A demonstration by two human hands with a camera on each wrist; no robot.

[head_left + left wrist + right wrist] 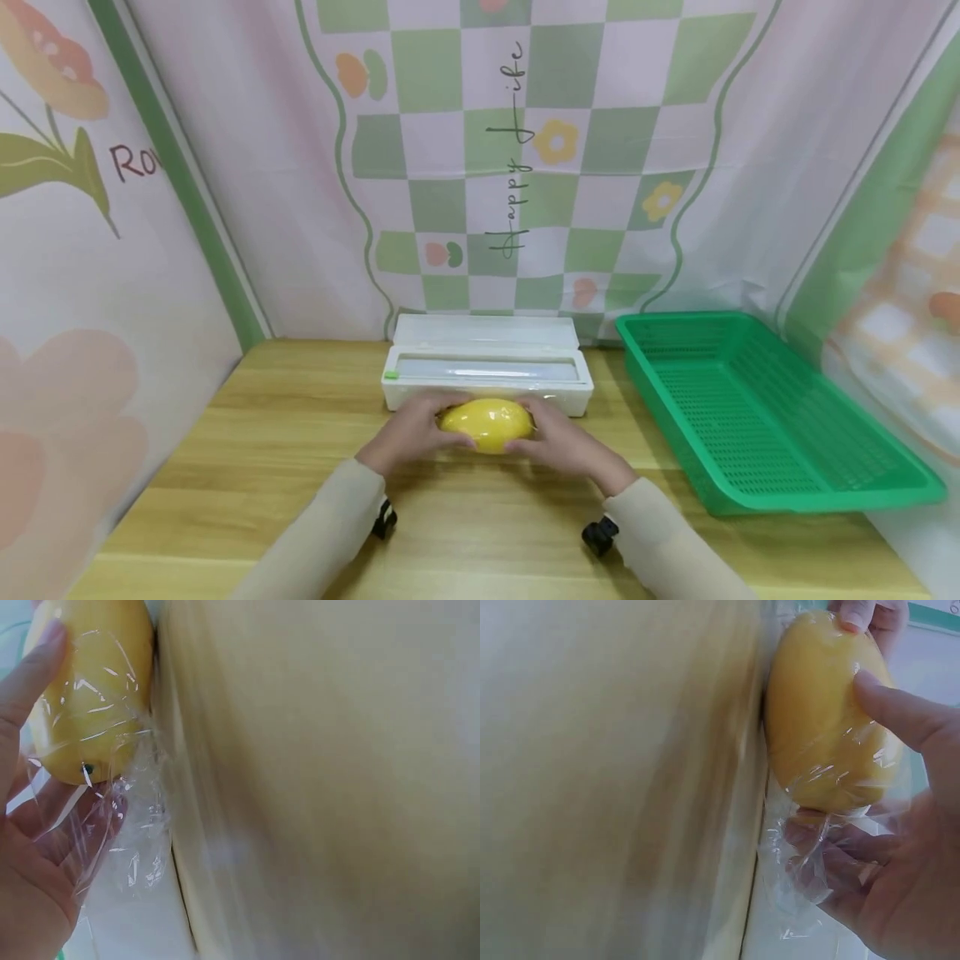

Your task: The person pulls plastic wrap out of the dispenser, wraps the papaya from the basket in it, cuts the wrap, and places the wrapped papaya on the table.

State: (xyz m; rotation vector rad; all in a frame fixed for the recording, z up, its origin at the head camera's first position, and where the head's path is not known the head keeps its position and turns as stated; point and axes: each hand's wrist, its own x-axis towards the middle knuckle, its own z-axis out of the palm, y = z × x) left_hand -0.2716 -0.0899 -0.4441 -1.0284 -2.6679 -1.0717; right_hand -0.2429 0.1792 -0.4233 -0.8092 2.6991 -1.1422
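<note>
Mango (487,423), yellow and covered in clear plastic film (120,825), is held between both hands near the middle of the wooden surface (262,433), just in front of the white film dispenser box (487,367). The left hand (411,433) is curled round one end and the right hand (562,442) round the other, each grip clamped on the fruit with film bunched against the palm. In the wrist views, a thumb is pressed on the wrapped skin and loose film is gathered under the fingers (832,862). A green mesh basket (765,408) is set at the right edge of the surface, well apart from the hands.
</note>
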